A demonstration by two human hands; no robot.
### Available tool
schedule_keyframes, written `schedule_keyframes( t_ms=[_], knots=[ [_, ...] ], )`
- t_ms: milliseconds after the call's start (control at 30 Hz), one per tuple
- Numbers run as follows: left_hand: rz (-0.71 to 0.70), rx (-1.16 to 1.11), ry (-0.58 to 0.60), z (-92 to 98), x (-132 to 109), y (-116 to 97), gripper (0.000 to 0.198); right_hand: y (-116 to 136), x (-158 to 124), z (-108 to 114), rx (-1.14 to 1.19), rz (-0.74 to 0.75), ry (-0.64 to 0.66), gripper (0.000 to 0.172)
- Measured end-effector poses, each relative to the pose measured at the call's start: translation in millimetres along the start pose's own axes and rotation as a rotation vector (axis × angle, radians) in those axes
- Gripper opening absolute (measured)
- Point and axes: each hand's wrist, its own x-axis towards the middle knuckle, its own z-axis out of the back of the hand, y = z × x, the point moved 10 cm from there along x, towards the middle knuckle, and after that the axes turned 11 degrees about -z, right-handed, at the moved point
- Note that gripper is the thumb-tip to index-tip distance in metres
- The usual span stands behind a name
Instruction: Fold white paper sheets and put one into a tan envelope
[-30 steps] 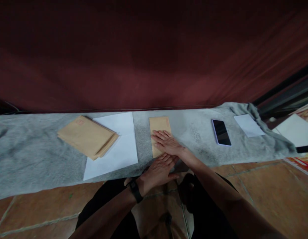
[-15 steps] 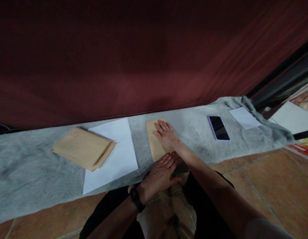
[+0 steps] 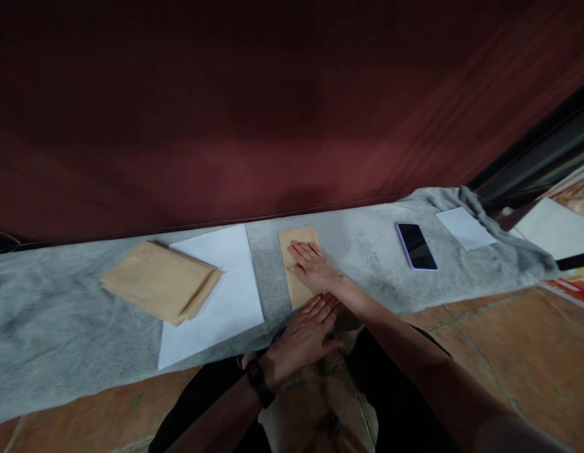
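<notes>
One brown envelope [image 3: 298, 290] under a flattened right hand [image 3: 315, 270]

It lies in the middle of the cloth-covered bench [image 3: 60, 327], straight in front of the person. The right hand rests palm down across it, fingers stretched out and gripping nothing. The left hand [image 3: 303, 330], a dark band [image 3: 259, 382] at its wrist, is also unfolded and holds nothing, thumb apart; its fingertips sit by the envelope's near end, beneath the right wrist. Whether they touch the paper, I cannot tell.

The likeliest trouble is skidding: the soft cloth could ruck under an uneven push, skewing or creasing the envelope. Crossed so closely, the hands might also get in each other's way. To the left, a pile of brown envelopes [image 3: 154, 280] lies loosely fanned, partly over a white sheet [image 3: 235, 302] whose near corner reaches the bench's front edge; a brushing forearm could drag both.

Little can be read. Reddish print marks a corner of the pile's top envelope and, more faintly, the single envelope's far right corner, neither legible. The phone [image 3: 417, 246] shows a dark screen and no visible brand. Lettering on the red-and-yellow print [image 3: 579, 286] at far right can't be made out.
</notes>
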Motion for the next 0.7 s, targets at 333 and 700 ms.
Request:
schedule_keyframes(
  t_ms=[333, 700],
  knots=[
    [0.027, -0.072, 0.014, 1.0, 0, 3, 0.074, 9, -27, 0, 0.053, 0.174, 0.125, 0.061],
    [0.015, -0.17, 0.061, 14.0, -5, 4, 0.067, 13, -60, -3, 0.074, 0.282, 0.272, 0.058]
  ],
)
